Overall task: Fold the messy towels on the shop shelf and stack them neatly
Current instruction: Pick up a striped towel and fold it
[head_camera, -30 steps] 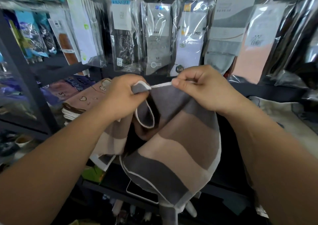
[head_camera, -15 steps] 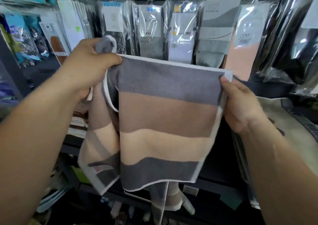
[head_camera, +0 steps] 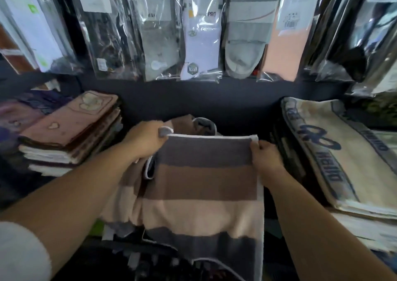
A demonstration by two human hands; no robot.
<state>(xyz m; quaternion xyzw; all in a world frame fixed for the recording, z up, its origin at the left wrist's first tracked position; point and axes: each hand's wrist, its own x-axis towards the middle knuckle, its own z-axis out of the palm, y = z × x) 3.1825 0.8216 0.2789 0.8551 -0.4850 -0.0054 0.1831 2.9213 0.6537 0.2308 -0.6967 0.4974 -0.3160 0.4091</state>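
A striped towel (head_camera: 202, 184) in grey, brown and cream bands with a white edge lies spread over the front of the dark shelf (head_camera: 193, 104), its lower part hanging over the shelf edge. My left hand (head_camera: 144, 141) grips its top left corner, with bunched cloth beside and behind it. My right hand (head_camera: 265, 157) pinches the top right corner. The top edge is stretched straight between both hands.
A stack of folded pink and brown towels (head_camera: 68, 130) sits on the left. A stack of cream towels with blue lettering (head_camera: 341, 158) sits on the right. Packaged socks (head_camera: 202, 33) hang on hooks along the back, above the shelf.
Both hands pulled apart and stretched the towel's top edge, then lowered the towel from chest height onto the shelf between the two stacks. The view has tilted down.
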